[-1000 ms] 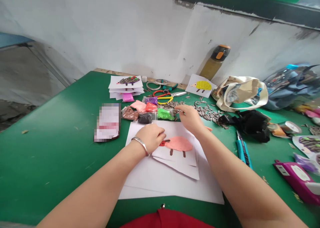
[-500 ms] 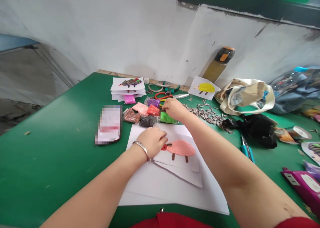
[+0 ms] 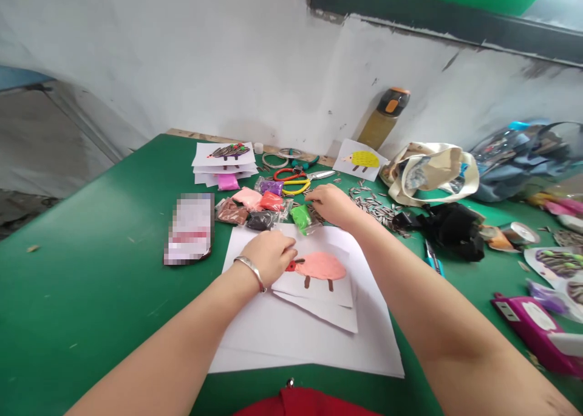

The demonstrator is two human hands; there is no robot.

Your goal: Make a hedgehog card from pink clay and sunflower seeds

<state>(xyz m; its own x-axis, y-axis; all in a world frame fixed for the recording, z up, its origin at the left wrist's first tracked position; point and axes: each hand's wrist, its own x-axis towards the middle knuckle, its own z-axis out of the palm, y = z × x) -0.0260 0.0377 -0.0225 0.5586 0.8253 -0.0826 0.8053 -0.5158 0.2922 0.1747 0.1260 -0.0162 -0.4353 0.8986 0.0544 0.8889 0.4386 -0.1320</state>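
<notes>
My left hand, a silver bangle at its wrist, rests on a white card, its bent fingers a little apart. The card carries a pink clay hedgehog with brown legs and a red head. A dark sunflower seed lies at the head, close to my left fingertips. Farther back, my right hand is closed beside the green clay packet, near loose sunflower seeds; what its fingertips hold, if anything, is hidden. Large white sheets lie under the card.
Clay packets in several colours, yellow-handled scissors and finished pictures sit behind the sheets. A phone lies left. On the right are a cloth bag, a black object, a cutter and a magenta case.
My right hand has drawn slightly away from the yellow scissor handle and green packet, toward the seeds; the packet looks turned. My left hand stays on the card. The view has shifted rightward.
</notes>
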